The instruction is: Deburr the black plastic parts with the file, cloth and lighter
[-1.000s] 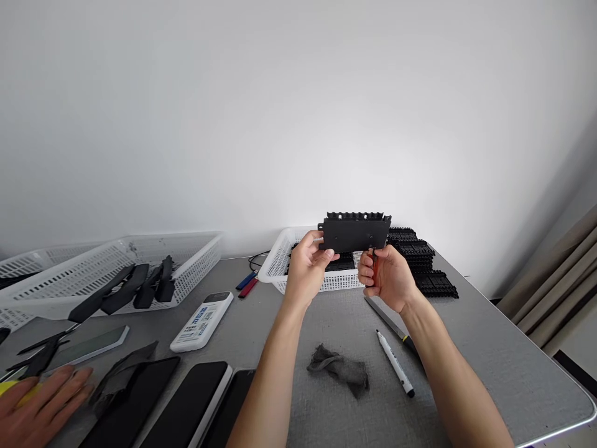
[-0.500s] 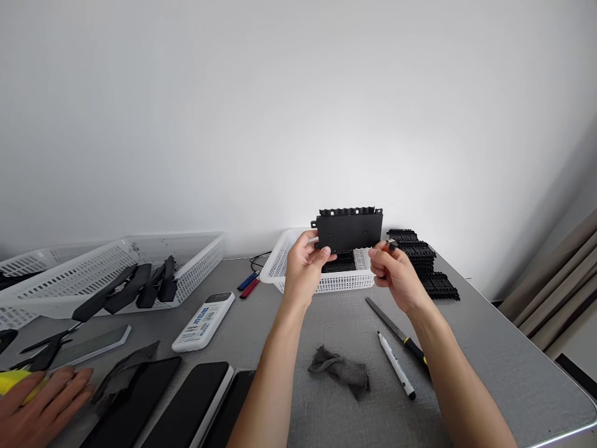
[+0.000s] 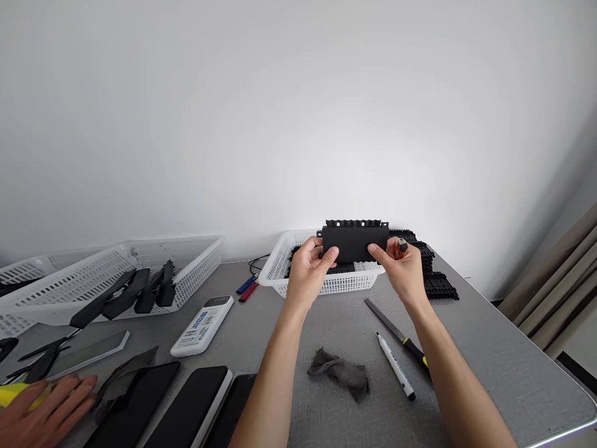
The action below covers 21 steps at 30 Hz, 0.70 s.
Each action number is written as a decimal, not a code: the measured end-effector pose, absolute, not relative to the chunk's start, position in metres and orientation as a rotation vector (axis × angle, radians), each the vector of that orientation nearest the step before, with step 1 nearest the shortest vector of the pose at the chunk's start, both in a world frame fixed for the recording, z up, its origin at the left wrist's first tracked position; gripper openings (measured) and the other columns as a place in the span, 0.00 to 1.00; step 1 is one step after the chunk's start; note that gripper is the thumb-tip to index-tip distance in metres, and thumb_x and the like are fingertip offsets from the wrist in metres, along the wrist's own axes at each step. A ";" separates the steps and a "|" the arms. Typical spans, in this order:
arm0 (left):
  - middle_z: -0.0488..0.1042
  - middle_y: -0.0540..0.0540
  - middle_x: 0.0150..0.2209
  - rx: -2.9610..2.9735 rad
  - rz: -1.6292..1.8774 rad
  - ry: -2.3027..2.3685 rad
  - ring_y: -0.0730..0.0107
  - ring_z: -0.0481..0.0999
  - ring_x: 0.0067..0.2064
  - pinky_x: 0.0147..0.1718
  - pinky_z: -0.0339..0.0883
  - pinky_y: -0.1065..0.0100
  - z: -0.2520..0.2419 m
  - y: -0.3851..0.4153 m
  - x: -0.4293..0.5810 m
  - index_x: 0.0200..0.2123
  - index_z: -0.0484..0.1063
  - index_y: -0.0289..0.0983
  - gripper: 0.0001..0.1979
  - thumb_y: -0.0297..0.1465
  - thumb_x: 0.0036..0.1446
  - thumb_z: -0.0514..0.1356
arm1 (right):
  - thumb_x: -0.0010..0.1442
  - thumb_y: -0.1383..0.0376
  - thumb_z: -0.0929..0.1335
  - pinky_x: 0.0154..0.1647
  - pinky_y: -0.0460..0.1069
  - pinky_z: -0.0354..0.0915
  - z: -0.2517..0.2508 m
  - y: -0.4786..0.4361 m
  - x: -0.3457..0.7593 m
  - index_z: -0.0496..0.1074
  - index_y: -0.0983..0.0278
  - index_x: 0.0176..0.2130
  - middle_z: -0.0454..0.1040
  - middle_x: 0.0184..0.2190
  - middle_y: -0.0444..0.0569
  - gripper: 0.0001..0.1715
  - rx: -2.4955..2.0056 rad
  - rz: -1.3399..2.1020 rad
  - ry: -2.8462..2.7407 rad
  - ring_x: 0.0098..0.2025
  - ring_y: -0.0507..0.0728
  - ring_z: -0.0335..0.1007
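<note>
A flat black plastic panel with a scalloped top edge and small side tabs is held up in front of me, broad face towards me. My left hand is closed on its left end, thumb on the near face. At the right end, my right hand grips it likewise, thumb in front. Tucked in my right fingers is also a small tool with an orange-red body and dark end; its kind is unclear. Behind the panel, a white basket holds similar black parts.
Stacked black parts stand at right. On the grey table lie a file, a marker, a grey cloth and a white device. Another person's hand rests on something yellow, lower left. White baskets stand left.
My right hand has moved onto the panel's right end, its thumb now on the face. The panel has come down slightly and to the right.
</note>
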<state>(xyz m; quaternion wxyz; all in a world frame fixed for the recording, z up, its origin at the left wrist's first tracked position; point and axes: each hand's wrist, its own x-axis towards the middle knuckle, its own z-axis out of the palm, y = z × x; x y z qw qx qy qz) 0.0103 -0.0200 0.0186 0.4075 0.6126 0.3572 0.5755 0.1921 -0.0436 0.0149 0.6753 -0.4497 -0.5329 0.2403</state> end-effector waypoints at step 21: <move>0.76 0.46 0.28 1.684 1.590 1.092 0.57 0.77 0.37 0.32 0.69 0.65 0.017 -0.021 0.008 0.31 0.76 0.38 0.20 0.51 0.55 0.62 | 0.55 0.57 0.71 0.25 0.49 0.42 0.013 -0.044 0.190 0.58 0.60 0.23 0.47 0.21 0.38 0.20 -0.995 0.669 -1.196 0.25 0.50 0.39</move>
